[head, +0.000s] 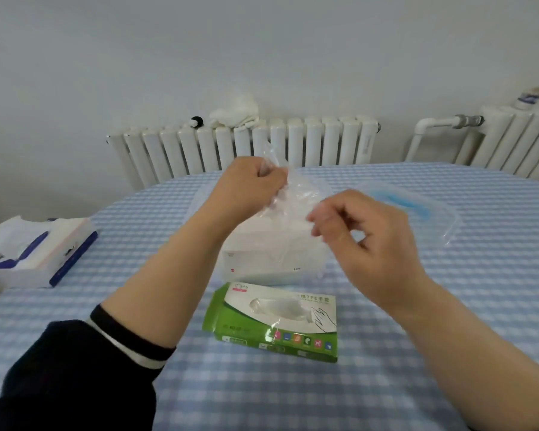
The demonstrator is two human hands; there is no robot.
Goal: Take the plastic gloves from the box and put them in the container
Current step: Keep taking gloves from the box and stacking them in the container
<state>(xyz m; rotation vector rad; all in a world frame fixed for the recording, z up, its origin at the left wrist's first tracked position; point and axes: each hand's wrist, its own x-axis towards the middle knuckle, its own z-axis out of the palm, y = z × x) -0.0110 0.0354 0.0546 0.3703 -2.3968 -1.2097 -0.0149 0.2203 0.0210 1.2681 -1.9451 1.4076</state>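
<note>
Holding item one: a clear plastic glove (288,194), crumpled, raised above the container (271,256).

Left hand (249,185): fingers curled into a fist round the glove's upper part; a twist of film sticks up past the knuckles. Above the container's far left corner.

Right hand (361,231): thumb and fingertips drawn together, pinching the glove's lower right edge; the other fingers loosely curled. Above the container's right side.

Container: translucent white, rectangular, open-topped, standing on the worktop (448,321). The glove hangs over its opening; whether film touches the inside cannot be told.

Box (271,321): green and white glove pack, lying flat just in front of the container, nearly touching it. An oval opening in its top face shows more clear film bunched inside. A hand outline is printed by the opening; a row of small coloured icons runs along the near side.

Lid (417,206): clear, with a blue seal ring, lying to the right of the container and behind the right hand, partly hidden by it.

Tissue pack (41,250): white with dark blue, well to the left of the container, near the worktop edge, a sheet standing out of its top.

Worktop: covered in blue and white check cloth.

Radiator (243,147): white, ribbed, behind the container against the wall, a white cloth (235,113) lying on top.
</note>
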